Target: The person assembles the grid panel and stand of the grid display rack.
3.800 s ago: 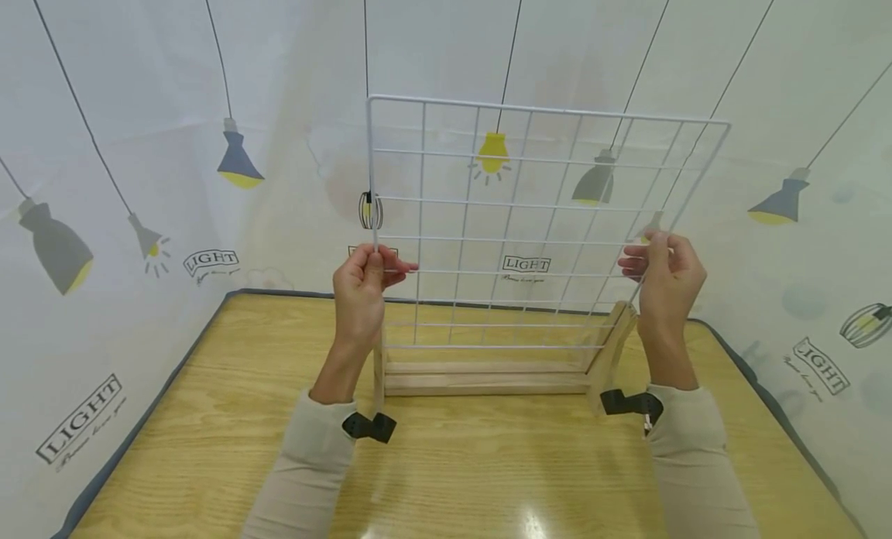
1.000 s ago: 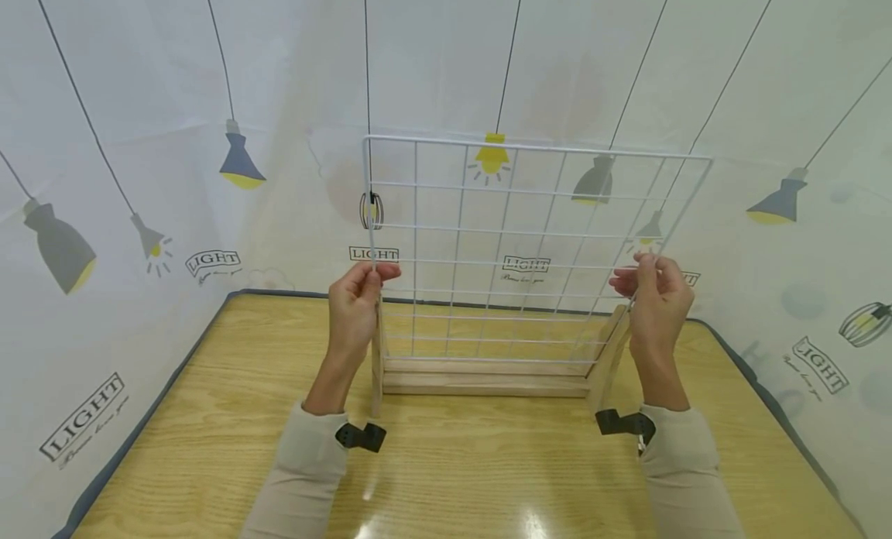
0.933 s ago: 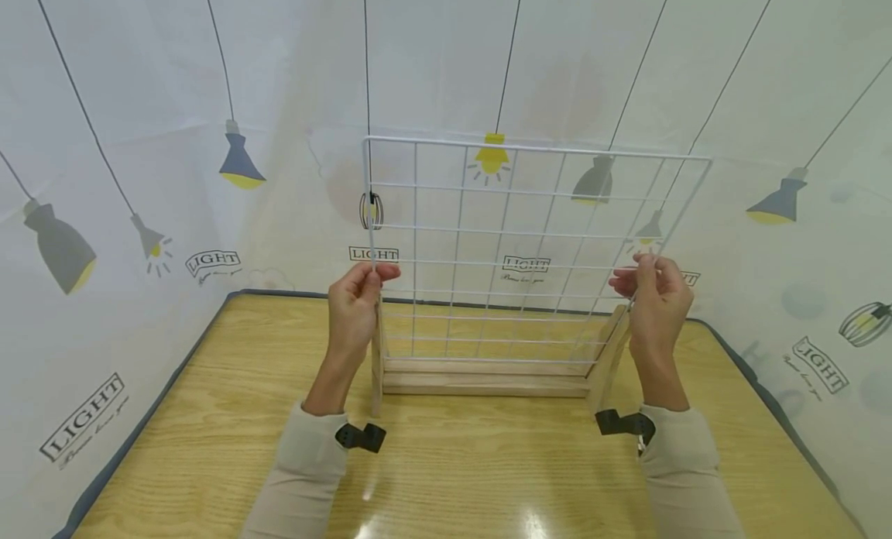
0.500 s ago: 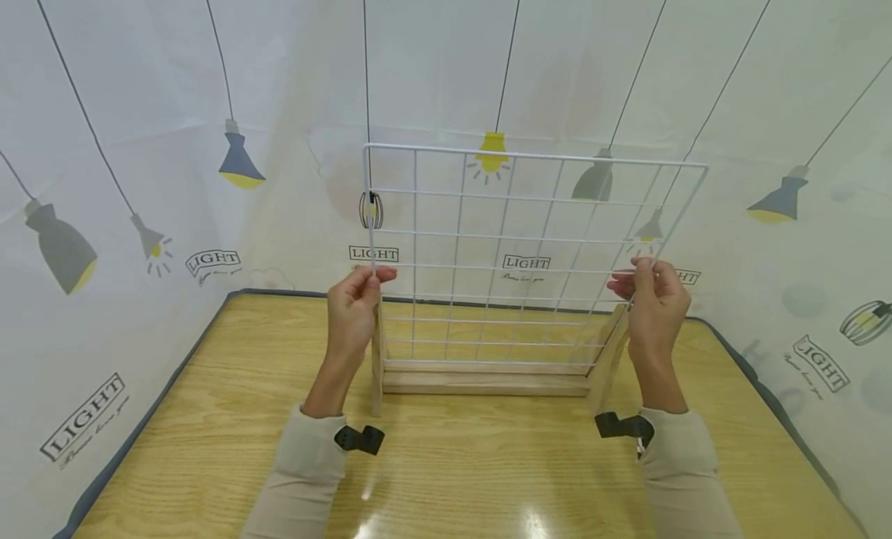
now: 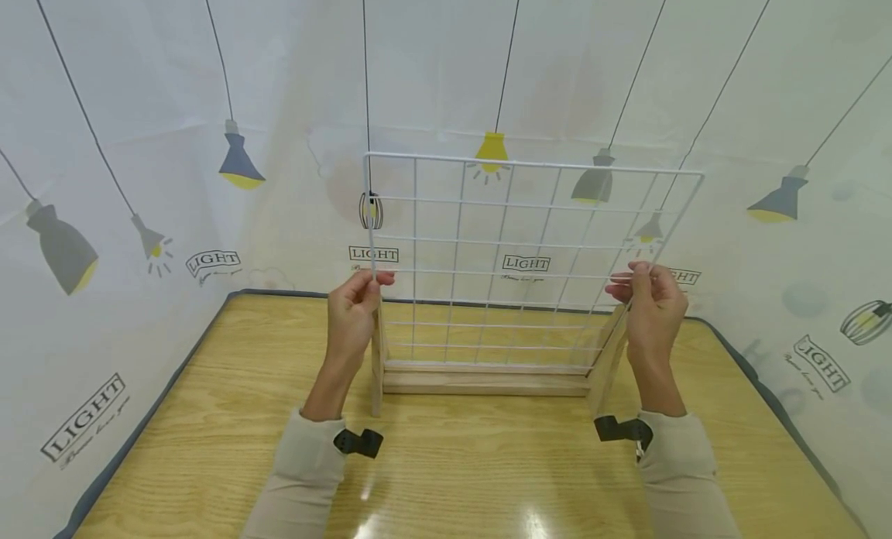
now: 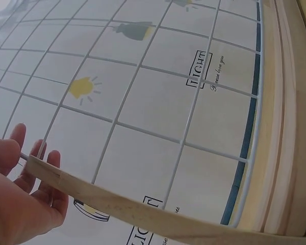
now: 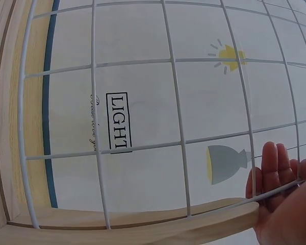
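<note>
A white wire grid panel (image 5: 457, 245) stands upright, leaning slightly, between the two side posts of a wooden stand (image 5: 488, 384). My left hand (image 5: 351, 310) pinches the panel's left edge wire between thumb and fingers, just above the top of the left post. On the other side, my right hand (image 5: 653, 310) holds the right edge wire near the top of the right post. In the left wrist view the left post (image 6: 107, 203) runs along the panel's side. The right wrist view shows the panel's edge lying along the right post (image 7: 143, 227), with the bottom wire close to the base rail.
The stand rests on a light wood-grain table (image 5: 446, 461). White cloth (image 5: 293, 74) printed with hanging lamps and LIGHT labels surrounds the table at the back and sides. Dark camera mounts (image 5: 358, 442) sit on both wrists.
Both hands have lowered the grid panel steadily into the wooden stand. Its top edge is lower, and the bottom wire has come down to the base rail. The stand has stayed put.
</note>
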`<action>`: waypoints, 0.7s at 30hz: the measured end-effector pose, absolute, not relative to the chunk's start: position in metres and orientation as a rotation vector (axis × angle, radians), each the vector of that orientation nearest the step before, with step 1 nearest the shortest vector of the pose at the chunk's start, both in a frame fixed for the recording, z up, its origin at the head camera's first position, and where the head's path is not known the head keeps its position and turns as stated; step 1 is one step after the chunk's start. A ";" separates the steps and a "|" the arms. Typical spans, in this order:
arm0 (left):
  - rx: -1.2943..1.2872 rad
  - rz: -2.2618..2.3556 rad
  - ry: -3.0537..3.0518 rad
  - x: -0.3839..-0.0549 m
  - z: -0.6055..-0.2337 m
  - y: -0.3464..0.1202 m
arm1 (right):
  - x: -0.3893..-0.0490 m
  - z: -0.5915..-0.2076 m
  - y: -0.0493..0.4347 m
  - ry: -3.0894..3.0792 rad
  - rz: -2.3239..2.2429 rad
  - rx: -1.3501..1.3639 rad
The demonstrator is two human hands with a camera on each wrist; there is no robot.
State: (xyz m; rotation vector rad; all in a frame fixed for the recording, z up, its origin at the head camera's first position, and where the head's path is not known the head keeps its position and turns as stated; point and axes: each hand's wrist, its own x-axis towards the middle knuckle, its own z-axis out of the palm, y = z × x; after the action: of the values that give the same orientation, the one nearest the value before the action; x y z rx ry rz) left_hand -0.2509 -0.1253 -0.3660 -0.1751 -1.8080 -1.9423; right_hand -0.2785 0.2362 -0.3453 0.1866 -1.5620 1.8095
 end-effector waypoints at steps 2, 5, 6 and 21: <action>-0.176 -1.953 -1.803 -0.251 -0.367 -0.125 | -0.279 -0.346 0.237 -1.561 1.815 0.191; -0.175 -1.961 -1.804 -0.250 -0.368 -0.126 | -0.279 -0.347 0.237 -1.551 1.829 0.197; -0.177 -1.963 -1.803 -0.250 -0.369 -0.126 | -0.279 -0.347 0.237 -1.548 1.832 0.198; -0.162 -1.961 -1.821 -0.251 -0.374 -0.128 | -0.279 -0.351 0.237 -1.568 1.826 0.180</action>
State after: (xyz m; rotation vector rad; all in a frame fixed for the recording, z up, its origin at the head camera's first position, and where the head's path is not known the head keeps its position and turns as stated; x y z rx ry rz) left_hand -0.2509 -0.1275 -0.3739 -0.1624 -1.8211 -1.9607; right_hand -0.2787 0.2368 -0.3508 0.1803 -1.5681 1.8260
